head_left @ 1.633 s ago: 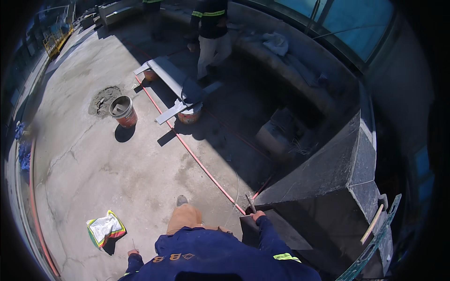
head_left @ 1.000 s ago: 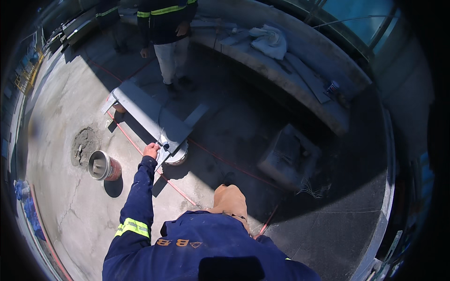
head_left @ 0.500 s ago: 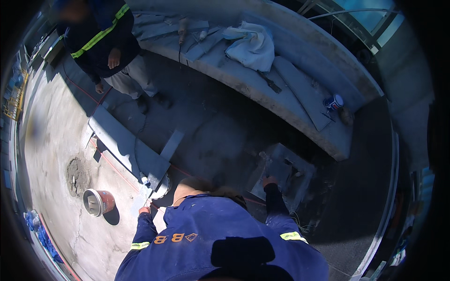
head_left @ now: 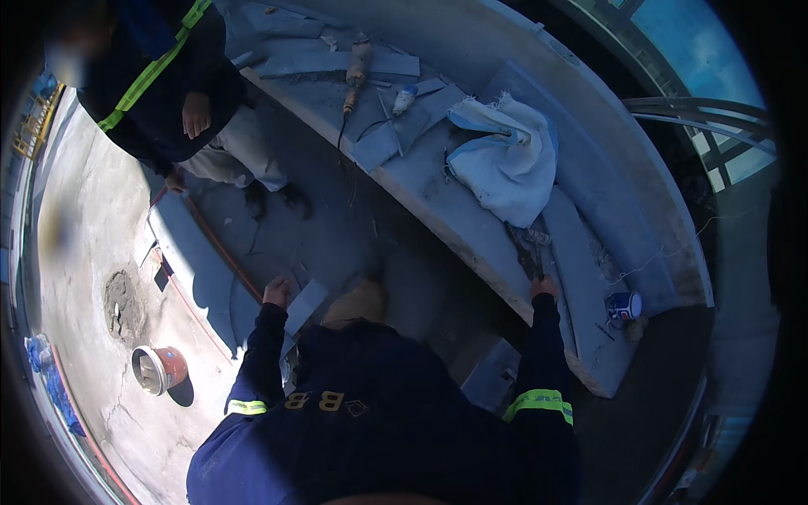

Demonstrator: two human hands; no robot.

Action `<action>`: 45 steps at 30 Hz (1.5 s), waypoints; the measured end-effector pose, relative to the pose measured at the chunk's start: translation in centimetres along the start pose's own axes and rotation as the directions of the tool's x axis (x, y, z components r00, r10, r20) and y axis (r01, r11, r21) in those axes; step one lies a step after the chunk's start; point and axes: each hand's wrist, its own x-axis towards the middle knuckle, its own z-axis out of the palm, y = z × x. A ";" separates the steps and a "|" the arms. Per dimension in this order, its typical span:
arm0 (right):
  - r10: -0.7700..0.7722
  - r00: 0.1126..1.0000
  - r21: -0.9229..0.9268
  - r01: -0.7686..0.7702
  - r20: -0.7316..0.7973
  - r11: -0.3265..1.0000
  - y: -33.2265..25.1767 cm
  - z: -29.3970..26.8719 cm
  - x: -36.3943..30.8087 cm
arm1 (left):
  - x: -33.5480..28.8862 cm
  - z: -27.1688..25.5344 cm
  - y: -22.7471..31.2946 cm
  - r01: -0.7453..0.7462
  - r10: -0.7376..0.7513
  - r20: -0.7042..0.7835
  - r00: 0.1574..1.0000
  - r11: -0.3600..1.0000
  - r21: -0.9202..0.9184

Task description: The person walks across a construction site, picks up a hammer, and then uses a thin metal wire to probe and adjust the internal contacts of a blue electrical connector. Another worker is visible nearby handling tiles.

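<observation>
Dark tool (head_left: 526,252) on ledge (head_left: 480,242), right hand (head_left: 544,287) at its near end, left hand (head_left: 278,291) apart, each hand's grip unclear

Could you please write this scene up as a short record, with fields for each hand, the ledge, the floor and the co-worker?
Left hand: near a pale board; whether it holds anything is unclear
Right hand: at a dark tool over the ledge; grip unclear
On ledge: white sack, blue-and-white can, corded tool
Floor: reddish bucket near a rough patch
Co-worker: standing, upper left
</observation>
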 end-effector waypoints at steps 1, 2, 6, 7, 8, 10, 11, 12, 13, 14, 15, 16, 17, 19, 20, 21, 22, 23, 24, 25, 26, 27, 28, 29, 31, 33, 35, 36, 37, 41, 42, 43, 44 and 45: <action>0.027 0.999 -0.004 -0.027 0.023 1.000 0.9 0.1 0.5 | 2.6 4.0 5.7 -0.070 0.069 0.009 0.998 0.997 0.045; 0.075 0.995 -0.021 -0.074 0.059 0.997 3.1 0.6 0.3 | 4.0 7.7 12.2 0.051 -0.037 0.167 0.985 0.996 -0.080; 0.154 0.975 -0.155 -0.180 -0.161 0.972 2.3 1.2 0.5 | 10.5 15.6 25.8 -0.151 0.213 0.451 0.867 0.974 -0.168; 0.169 0.951 -0.199 -0.224 -0.257 0.954 1.0 0.9 -0.1 | 11.2 17.2 28.4 -0.114 0.195 0.484 0.853 0.975 -0.191; 0.085 0.940 -0.064 -0.112 -0.332 0.992 0.4 0.5 -0.1 | 11.9 19.7 30.6 -0.070 0.186 0.534 0.825 0.971 -0.230; -0.045 0.938 0.273 0.146 -0.345 0.951 -5.6 -0.7 -1.1 | 12.8 23.0 33.6 0.039 0.130 0.588 0.799 0.963 -0.267; -0.092 0.934 0.545 0.279 -0.344 0.791 -9.3 -1.1 -2.0 | 13.2 25.0 34.9 0.105 0.095 0.609 0.788 0.953 -0.285; -0.212 0.932 0.658 0.359 -0.294 0.662 -15.7 -3.9 -4.4 | 13.6 26.1 35.5 0.164 0.050 0.611 0.790 0.943 -0.290; -0.331 0.903 0.753 0.414 -0.272 0.511 -20.0 -5.8 -5.7 | 13.8 27.9 35.9 0.276 -0.001 0.643 0.766 0.904 -0.327; -0.460 0.831 0.743 0.515 -0.312 0.427 -23.9 -7.2 -6.3 | 13.7 29.6 36.3 0.355 -0.022 0.657 0.753 0.855 -0.378; -0.500 0.777 0.757 0.574 -0.382 0.314 -27.8 -9.4 -7.1 | 13.4 31.0 36.6 0.433 -0.047 0.669 0.742 0.795 -0.425; -0.492 0.746 0.722 0.628 -0.450 0.292 -30.6 -10.6 -7.0 | 13.2 32.5 36.8 0.512 -0.067 0.690 0.720 0.723 -0.464; -0.488 0.702 0.679 0.685 -0.519 0.264 -32.5 -11.4 -6.4 | 13.7 33.7 36.2 0.547 -0.046 0.731 0.680 0.696 -0.465; -0.470 0.719 0.701 0.666 -0.512 0.255 -34.6 -10.2 -3.9 | 13.6 35.3 36.8 0.564 -0.082 0.699 0.710 0.661 -0.496; -0.472 0.722 0.711 0.659 -0.506 0.246 -35.3 -9.6 -2.8 | 13.5 36.0 37.5 0.567 -0.099 0.675 0.731 0.638 -0.521; -0.456 0.762 0.754 0.606 -0.460 0.253 -35.4 -9.4 -1.7 | 13.4 36.6 38.2 0.537 -0.088 0.663 0.743 0.669 -0.513; -0.442 0.802 0.796 0.545 -0.402 0.264 -35.1 -9.2 -0.9 | 12.9 36.8 39.3 0.512 -0.084 0.651 0.754 0.696 -0.503; -0.433 0.835 0.837 0.478 -0.340 0.266 -35.3 -9.4 -0.5 | 12.6 36.6 40.1 0.480 -0.082 0.630 0.772 0.726 -0.493; -0.394 0.898 0.956 0.266 -0.197 0.127 -35.6 -9.8 -0.1 | 12.7 36.7 40.7 0.415 -0.036 0.612 0.790 0.766 -0.491; -0.384 0.923 1.000 0.015 -0.019 -0.015 -36.3 -10.6 -0.5 | 13.0 36.5 40.9 0.353 -0.004 0.585 0.811 0.801 -0.483; -0.390 0.906 0.960 -0.239 0.166 -0.147 -36.7 -10.8 -0.4 | 13.4 36.7 40.8 0.293 0.028 0.565 0.825 0.833 -0.469; -0.524 0.828 0.881 -0.385 0.197 -0.277 -36.2 -9.8 0.3 | 13.7 37.5 40.6 0.134 0.099 0.491 0.865 0.899 -0.417; -0.561 0.795 0.831 -0.460 0.230 -0.311 -35.9 -9.4 0.8 | 13.9 37.5 40.8 -0.215 0.286 0.416 0.863 0.954 -0.211; -0.590 0.762 0.775 -0.534 0.268 -0.338 -35.3 -9.5 1.1 | 13.8 37.4 41.3 -0.513 0.456 0.402 0.794 0.858 0.040; -0.594 0.708 0.645 -0.664 0.381 -0.378 -34.8 -10.8 1.5 | 14.2 37.8 41.2 -0.747 0.615 0.460 0.640 0.638 0.187; -0.520 0.761 0.665 -0.621 0.387 -0.415 -33.6 -11.3 2.6 | 15.4 38.7 41.1 -0.781 0.700 0.464 0.543 0.624 -0.028; -0.419 0.846 0.701 -0.517 0.330 -0.492 -32.1 -13.0 4.5 | 18.1 38.2 42.9 -0.576 0.597 0.261 0.758 0.801 -0.162; -0.353 0.895 0.718 -0.433 0.272 -0.544 -31.4 -14.1 5.8 | 21.1 37.8 43.1 -0.364 0.408 0.083 0.909 0.875 -0.319; -0.321 0.928 0.738 -0.348 0.187 -0.578 -30.0 -14.6 7.6 | 24.5 36.9 43.2 -0.160 0.152 -0.057 0.987 0.854 -0.496; -0.202 0.978 0.760 -0.169 0.050 -0.628 -27.3 -18.4 12.4 | 33.6 35.5 38.6 -0.245 0.369 -0.203 0.907 0.854 0.458; -0.228 0.974 0.800 -0.139 0.003 -0.583 -27.2 -18.8 12.8 | 34.4 36.2 37.8 -0.229 0.478 -0.104 0.872 0.586 0.777; -0.255 0.966 0.839 -0.111 -0.034 -0.532 -26.9 -18.9 13.2 | 34.0 37.4 38.7 -0.095 0.231 -0.041 0.972 0.550 0.830; -0.288 0.955 0.873 -0.083 -0.068 -0.480 -26.7 -19.0 13.4 | 34.6 37.7 38.3 -0.131 0.249 -0.004 0.969 0.526 0.840; -0.284 0.956 0.905 -0.055 -0.074 -0.422 -26.8 -19.3 13.3 | 35.5 37.5 37.6 -0.164 0.265 0.030 0.964 0.500 0.850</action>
